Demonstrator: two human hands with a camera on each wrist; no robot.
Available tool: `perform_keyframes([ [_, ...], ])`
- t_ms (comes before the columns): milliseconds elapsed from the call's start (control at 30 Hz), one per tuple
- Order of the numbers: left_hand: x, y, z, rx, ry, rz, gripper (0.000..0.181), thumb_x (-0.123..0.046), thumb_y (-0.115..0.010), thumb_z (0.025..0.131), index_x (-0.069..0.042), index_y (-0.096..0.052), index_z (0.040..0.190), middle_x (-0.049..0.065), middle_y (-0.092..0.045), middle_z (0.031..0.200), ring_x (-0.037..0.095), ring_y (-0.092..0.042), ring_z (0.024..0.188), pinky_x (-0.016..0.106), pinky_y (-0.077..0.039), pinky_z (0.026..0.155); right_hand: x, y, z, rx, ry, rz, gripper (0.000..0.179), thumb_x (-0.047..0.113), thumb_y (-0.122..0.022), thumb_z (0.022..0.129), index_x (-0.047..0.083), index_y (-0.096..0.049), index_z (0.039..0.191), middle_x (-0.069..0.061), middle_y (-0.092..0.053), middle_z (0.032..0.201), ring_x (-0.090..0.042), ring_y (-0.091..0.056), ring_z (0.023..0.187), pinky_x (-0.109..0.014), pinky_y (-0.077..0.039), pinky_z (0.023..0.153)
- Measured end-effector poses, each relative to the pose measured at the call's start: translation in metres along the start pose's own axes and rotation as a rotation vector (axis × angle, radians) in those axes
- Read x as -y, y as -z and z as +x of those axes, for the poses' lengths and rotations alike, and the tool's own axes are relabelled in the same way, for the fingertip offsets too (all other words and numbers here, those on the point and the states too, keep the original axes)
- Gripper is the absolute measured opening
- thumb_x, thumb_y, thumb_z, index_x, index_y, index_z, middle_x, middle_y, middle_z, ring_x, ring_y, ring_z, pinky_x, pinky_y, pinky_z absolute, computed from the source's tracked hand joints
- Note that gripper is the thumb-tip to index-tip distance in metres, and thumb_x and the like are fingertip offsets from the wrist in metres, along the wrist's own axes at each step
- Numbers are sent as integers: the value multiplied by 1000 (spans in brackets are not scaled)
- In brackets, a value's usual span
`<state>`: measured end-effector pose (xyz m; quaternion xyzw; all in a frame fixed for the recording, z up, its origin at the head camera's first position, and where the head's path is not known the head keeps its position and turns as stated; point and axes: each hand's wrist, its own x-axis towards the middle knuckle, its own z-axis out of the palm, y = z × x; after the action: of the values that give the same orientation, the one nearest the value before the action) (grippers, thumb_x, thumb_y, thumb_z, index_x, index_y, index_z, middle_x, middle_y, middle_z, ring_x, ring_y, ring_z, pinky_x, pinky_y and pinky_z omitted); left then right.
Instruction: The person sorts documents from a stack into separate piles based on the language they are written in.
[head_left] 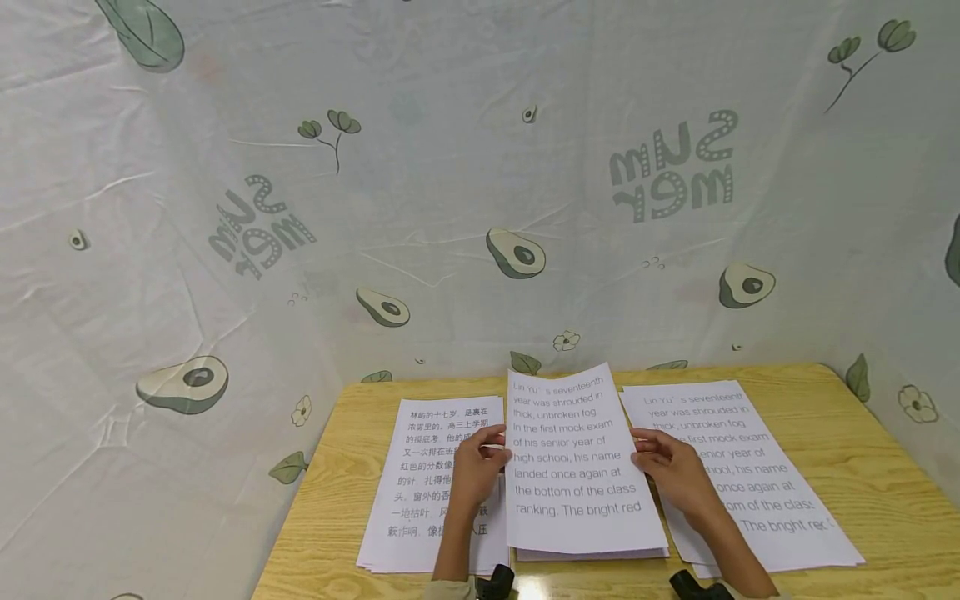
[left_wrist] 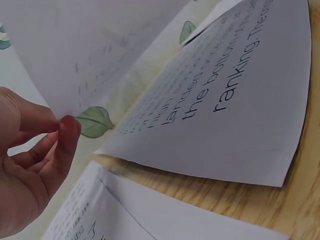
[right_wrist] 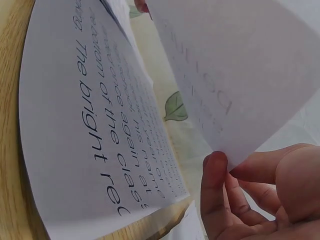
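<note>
A white sheet of paper (head_left: pixel 573 458) printed with English text hangs between both hands over the middle of the table. My left hand (head_left: pixel 474 475) pinches its left edge between thumb and fingers, while my right hand (head_left: pixel 678 475) pinches the right edge. In the left wrist view, the raised sheet (left_wrist: pixel 95 45) slants above more printed paper (left_wrist: pixel 245 120), apart from it. From the right wrist, the sheet's corner (right_wrist: pixel 232 155) shows between thumb and fingertip. The paper beneath is mostly hidden in the head view, with just its lower edge (head_left: pixel 592 554) showing.
To the left lies a stack of sheets with Chinese text (head_left: pixel 412 492), partly behind the left forearm. English-printed sheets (head_left: pixel 780 483) lie at the right, partly under the right arm. A wood-grain table (head_left: pixel 840 450) carries everything; a patterned cloth (head_left: pixel 435 192) hangs behind it.
</note>
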<state>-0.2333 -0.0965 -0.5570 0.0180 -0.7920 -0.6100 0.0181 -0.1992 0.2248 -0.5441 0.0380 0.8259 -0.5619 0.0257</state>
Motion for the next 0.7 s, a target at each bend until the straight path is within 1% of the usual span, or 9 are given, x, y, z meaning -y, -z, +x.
perform_keyframes([
  [233, 1, 2, 1, 11, 24, -96, 43, 4, -75, 89, -5, -75, 131, 14, -73, 113, 15, -72, 90, 27, -65, 75, -1, 2, 2, 29, -46, 78, 54, 14, -68, 106, -3, -52, 154, -22, -64, 136, 2, -66, 102, -18, -59, 84],
  [400, 0, -1, 0, 12, 30, -130, 43, 3, -76, 90, -5, -74, 132, 15, -72, 115, 15, -72, 89, 27, -65, 76, 1, 7, 1, 48, -44, 116, 54, 15, -66, 107, -3, -50, 155, -24, -63, 139, 1, -68, 102, -20, -59, 86],
  [500, -2, -9, -3, 13, 24, -149, 43, 3, -75, 91, -4, -73, 133, 16, -71, 116, 14, -72, 90, 26, -65, 76, 0, 14, 0, 51, -37, 118, 54, 17, -65, 108, -2, -50, 156, -26, -61, 143, 1, -69, 103, -20, -59, 87],
  [600, -4, -23, -7, 14, 19, -165, 42, 3, -74, 91, -3, -73, 133, 15, -70, 116, 12, -71, 90, 26, -65, 75, -6, 26, -1, 51, -38, 93, 55, 19, -63, 109, -2, -48, 158, -28, -58, 147, 2, -67, 103, -19, -59, 88],
  [700, -6, -37, -8, 5, 15, -163, 42, 3, -74, 91, -4, -74, 132, 12, -70, 113, 11, -70, 87, 25, -64, 73, -13, 37, 2, 53, -41, 57, 56, 21, -61, 110, -2, -46, 159, -28, -57, 149, 5, -66, 102, -18, -58, 87],
])
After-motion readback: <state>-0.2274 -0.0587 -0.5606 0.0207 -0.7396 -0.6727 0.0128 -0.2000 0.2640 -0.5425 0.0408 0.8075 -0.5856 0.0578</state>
